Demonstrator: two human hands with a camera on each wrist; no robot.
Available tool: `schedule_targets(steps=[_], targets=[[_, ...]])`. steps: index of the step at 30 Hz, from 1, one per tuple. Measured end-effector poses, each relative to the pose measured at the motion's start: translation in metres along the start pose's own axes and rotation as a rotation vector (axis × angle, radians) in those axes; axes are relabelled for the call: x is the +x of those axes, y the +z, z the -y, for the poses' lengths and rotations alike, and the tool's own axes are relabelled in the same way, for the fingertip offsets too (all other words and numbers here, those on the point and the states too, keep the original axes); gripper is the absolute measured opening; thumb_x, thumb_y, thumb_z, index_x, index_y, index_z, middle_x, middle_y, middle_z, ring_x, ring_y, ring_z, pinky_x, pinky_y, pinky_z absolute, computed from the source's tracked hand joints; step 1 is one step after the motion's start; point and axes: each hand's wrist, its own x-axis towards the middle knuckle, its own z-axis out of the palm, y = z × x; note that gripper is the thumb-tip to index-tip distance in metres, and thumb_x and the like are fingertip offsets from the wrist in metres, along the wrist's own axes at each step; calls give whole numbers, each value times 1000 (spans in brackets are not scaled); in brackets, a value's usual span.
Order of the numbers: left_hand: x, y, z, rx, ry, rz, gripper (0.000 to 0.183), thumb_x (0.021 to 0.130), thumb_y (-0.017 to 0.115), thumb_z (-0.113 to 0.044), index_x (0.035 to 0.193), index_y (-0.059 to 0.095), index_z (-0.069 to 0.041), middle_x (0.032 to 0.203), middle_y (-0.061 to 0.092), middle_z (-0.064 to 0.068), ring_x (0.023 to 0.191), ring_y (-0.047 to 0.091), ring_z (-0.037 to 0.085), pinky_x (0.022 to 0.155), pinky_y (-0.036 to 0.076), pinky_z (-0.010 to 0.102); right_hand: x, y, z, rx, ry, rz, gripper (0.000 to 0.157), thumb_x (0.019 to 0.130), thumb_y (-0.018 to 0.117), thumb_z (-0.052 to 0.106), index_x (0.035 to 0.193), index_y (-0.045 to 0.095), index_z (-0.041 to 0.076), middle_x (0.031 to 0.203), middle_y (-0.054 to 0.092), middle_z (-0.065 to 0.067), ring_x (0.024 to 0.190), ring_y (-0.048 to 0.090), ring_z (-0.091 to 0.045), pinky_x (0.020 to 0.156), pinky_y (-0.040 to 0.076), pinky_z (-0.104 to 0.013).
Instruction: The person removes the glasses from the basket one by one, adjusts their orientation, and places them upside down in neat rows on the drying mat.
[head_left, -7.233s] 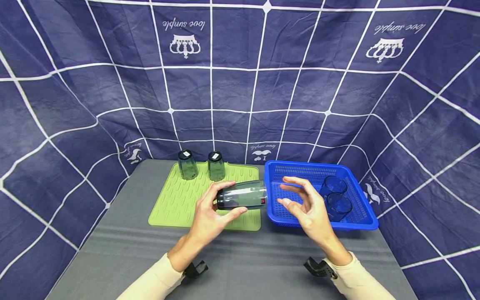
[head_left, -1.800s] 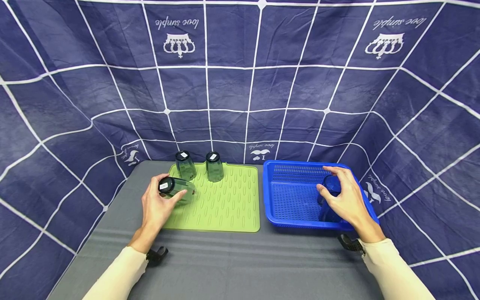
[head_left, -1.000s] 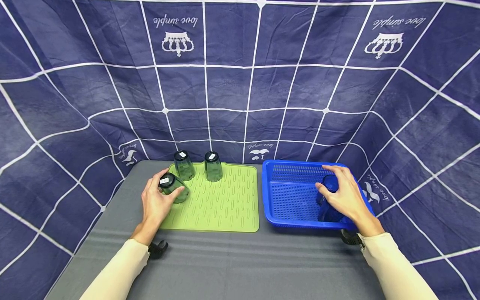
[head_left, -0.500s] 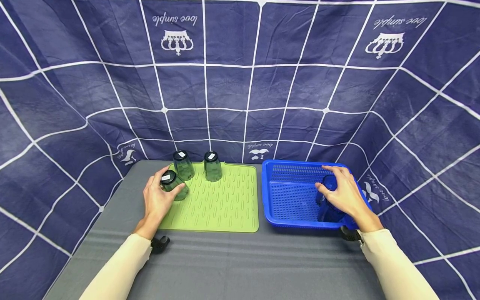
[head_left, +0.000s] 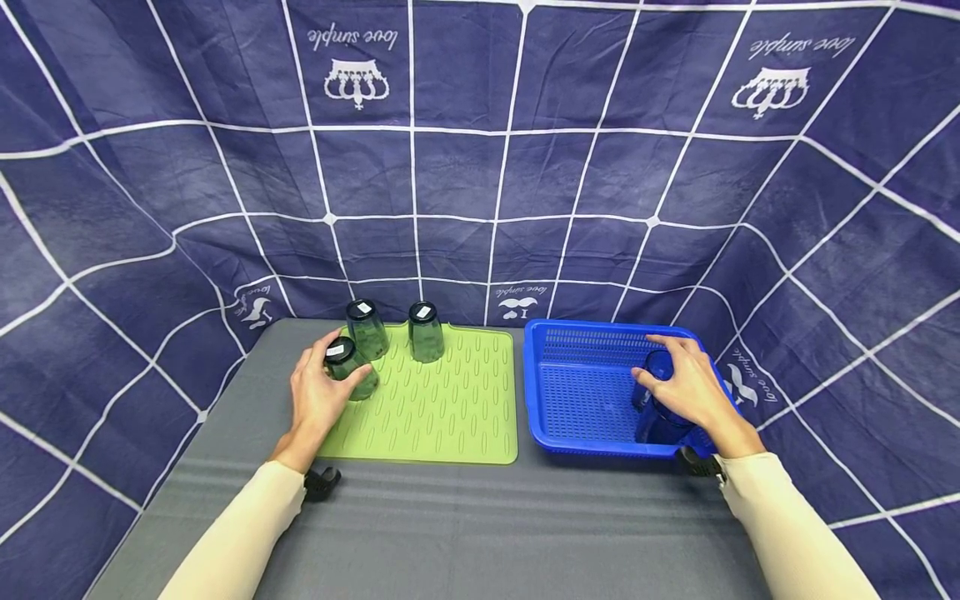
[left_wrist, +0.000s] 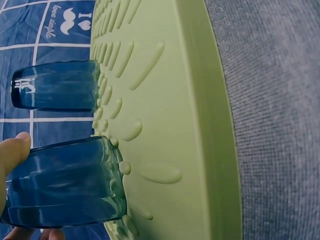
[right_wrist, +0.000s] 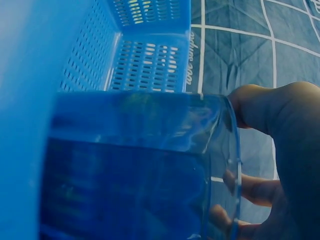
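My left hand [head_left: 318, 396] holds an upside-down dark-tinted drinking glass [head_left: 351, 367], its mouth down on the left side of the green drying mat [head_left: 442, 408]. Its base carries a white label. In the left wrist view, the thumb lies along the side of this glass [left_wrist: 65, 185], whose rim meets the mat's raised ribs. Over the blue plastic basket [head_left: 581, 450], my right hand [head_left: 693, 387] has thumb and fingers curved round the rim of the farther of two upright glasses [head_left: 652, 367]. The nearer glass [head_left: 660, 427] stands below the palm, partly hidden.
Two more upturned glasses stand along the mat's back edge, a left one [head_left: 367, 331] and a right one [head_left: 426, 333]. Grey cloth [head_left: 450, 525] covers the table. A blue checked curtain [head_left: 465, 175] rises behind and on both sides.
My left hand has brought a glass from near the basket to the mat's left side, tipped it mouth down and nudged it back slightly. The right hand has moved over the glasses in the basket.
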Motion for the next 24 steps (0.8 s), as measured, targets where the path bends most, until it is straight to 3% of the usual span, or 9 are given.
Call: schedule_targets(steps=[7,24], targets=[[0,4,1,13,3,30,89,84,106,-21,162,65,-16,138,71,31,132,66,59,121,48,72,0,-3,0,-33,27,62,77,99,87,35,159,60,-4,158,57,-46,150,51,-67,120,43,-82],[-2,7,2,16,45,9,90,82,106,-20,161,65,-13,134,70,36,125,65,62,117,48,74,-1,-4,-2,-63,106,114,77,99,90,30,158,58,-7,154,57,-52,150,52,-65,121,47,-81]])
